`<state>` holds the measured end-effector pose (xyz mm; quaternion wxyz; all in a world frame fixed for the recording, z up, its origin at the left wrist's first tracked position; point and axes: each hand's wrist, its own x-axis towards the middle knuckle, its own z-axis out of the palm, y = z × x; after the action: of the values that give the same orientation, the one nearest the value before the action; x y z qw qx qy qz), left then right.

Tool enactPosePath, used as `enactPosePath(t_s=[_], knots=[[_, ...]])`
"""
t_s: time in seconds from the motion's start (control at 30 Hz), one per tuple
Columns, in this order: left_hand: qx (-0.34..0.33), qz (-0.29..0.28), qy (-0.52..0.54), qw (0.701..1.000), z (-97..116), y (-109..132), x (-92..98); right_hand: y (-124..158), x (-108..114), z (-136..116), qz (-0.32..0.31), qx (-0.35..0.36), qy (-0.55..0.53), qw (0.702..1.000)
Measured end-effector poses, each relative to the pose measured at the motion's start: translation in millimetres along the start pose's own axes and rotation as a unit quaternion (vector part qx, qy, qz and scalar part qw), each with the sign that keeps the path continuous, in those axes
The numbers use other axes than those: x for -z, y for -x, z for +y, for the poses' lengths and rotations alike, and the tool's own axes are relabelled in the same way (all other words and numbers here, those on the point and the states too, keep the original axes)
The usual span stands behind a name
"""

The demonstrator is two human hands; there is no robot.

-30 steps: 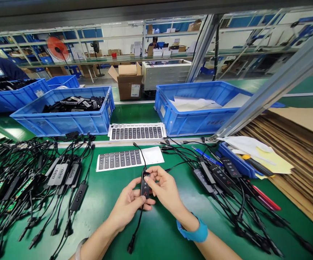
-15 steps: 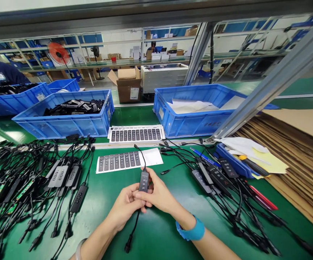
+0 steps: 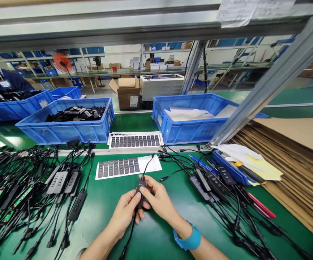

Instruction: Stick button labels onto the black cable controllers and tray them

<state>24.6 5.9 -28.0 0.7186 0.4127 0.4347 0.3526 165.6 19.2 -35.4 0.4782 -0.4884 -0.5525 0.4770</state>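
Note:
Both my hands meet over the green bench mat (image 3: 156,238), holding a small black inline control box (image 3: 140,188) on a thin black cable. My left hand (image 3: 124,211) grips it from below with the thumb across its lower part. My right hand (image 3: 159,196) pinches it from the other side, and the fingers hide most of its face. The cable (image 3: 148,167) runs up toward a label sheet (image 3: 117,168) and stops just above it. Its lower end leaves the view at the bottom edge.
A heap of black cables with control boxes (image 3: 61,182) lies to the left, and another (image 3: 213,186) lies to the right. Blue bins (image 3: 64,126) stand behind a second label sheet (image 3: 134,141). A co-worker (image 3: 4,81) stands at far left. Cardboard sheets (image 3: 289,159) lie at right.
My hands have closed further over the control box, covering more of its face. The box now tilts, and the upper cable leans right. The whole scene sits lower in view as my head tipped up.

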Motion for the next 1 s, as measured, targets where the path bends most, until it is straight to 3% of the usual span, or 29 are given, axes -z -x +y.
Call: enactPosePath(t_s=[0.23, 0.3, 0.37, 0.4, 0.47, 0.53, 0.6, 0.63, 0.67, 0.73, 0.8, 0.9, 1.0], knots=[[-0.035, 0.000, -0.068, 0.997, -8.6, -9.1, 0.5, -1.8, -8.7, 0.3, 0.028, 0.039, 0.099, 0.994], [-0.047, -0.012, -0.122, 0.991, -4.1, -9.3, 8.1, -9.2, 8.5, -7.9, 0.053, 0.057, 0.128, 0.989], [-0.094, 0.012, -0.239, 0.966, 1.8, -9.8, 22.4, -13.9, 40.6, -19.6, 0.109, 0.067, 0.175, 0.976], [-0.129, 0.042, -0.317, 0.939, 4.4, -10.5, 31.2, -14.3, 60.8, -25.8, 0.141, 0.067, 0.214, 0.964], [-0.183, 0.117, -0.472, 0.854, 6.7, -13.1, 49.2, -12.2, 102.8, -37.3, 0.182, 0.052, 0.350, 0.917], [-0.188, 0.180, -0.593, 0.762, 4.6, -16.9, 63.3, -11.7, 135.5, -45.0, 0.226, -0.002, 0.509, 0.830], [-0.162, 0.210, -0.666, 0.697, -0.4, -20.6, 70.4, -18.7, 147.1, -47.3, 0.243, -0.045, 0.625, 0.741], [-0.150, 0.215, -0.688, 0.676, -3.0, -22.2, 71.4, -25.8, 143.2, -46.1, 0.223, -0.044, 0.644, 0.731], [-0.141, 0.217, -0.703, 0.662, -5.3, -23.4, 71.2, -34.9, 133.3, -43.3, 0.184, -0.028, 0.639, 0.747], [-0.129, 0.220, -0.720, 0.646, -8.4, -24.7, 68.7, -57.1, 100.1, -34.1, 0.079, 0.027, 0.577, 0.812], [-0.124, 0.220, -0.723, 0.643, -9.6, -24.6, 66.6, -80.4, 60.0, -22.1, 0.011, 0.065, 0.524, 0.849], [-0.131, 0.218, -0.714, 0.652, -9.8, -24.2, 65.9, -107.3, 13.2, -6.7, -0.001, 0.089, 0.491, 0.866], [-0.119, 0.221, -0.705, 0.663, -7.5, -23.7, 63.2, -116.1, -3.3, -1.3, 0.007, 0.118, 0.449, 0.886]])
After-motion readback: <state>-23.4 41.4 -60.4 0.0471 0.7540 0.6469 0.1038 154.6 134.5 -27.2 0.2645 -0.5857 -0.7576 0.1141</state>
